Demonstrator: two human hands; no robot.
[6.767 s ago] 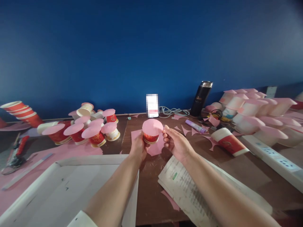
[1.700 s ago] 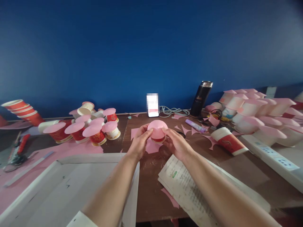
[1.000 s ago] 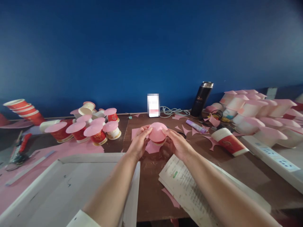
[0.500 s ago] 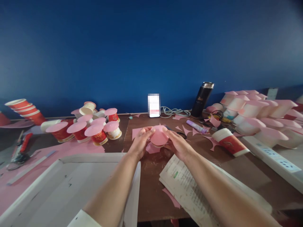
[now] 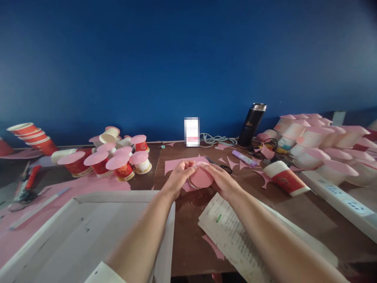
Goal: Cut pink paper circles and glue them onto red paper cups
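Observation:
A pink paper disc (image 5: 202, 176) faces me between my hands, over the middle of the brown table. My left hand (image 5: 178, 179) is closed on its left side, thumb on the upper edge. On the opposite side my right hand (image 5: 224, 180) also grips it, thumb near the top. A pale rim shows behind the disc's lower left edge, perhaps a paper cup; the rest is hidden. Beneath and behind my hands lies a pink paper sheet (image 5: 171, 165). Scissors with black handles (image 5: 226, 169) rest just behind my right hand.
Disc-topped paper cups (image 5: 119, 168) stand at left, with more white ones (image 5: 316, 135) piled at right. A shallow white box (image 5: 112, 232) and printed papers (image 5: 225, 220) lie nearer me. Behind are a phone (image 5: 192, 132), black flask (image 5: 251, 125) and purple tube (image 5: 244, 158); a power strip (image 5: 338, 196) sits right.
The disc has shifted slightly right and down and tilted, baring the pale rim at its left. My thumbs have moved in toward its top edge. Surrounding things stay put.

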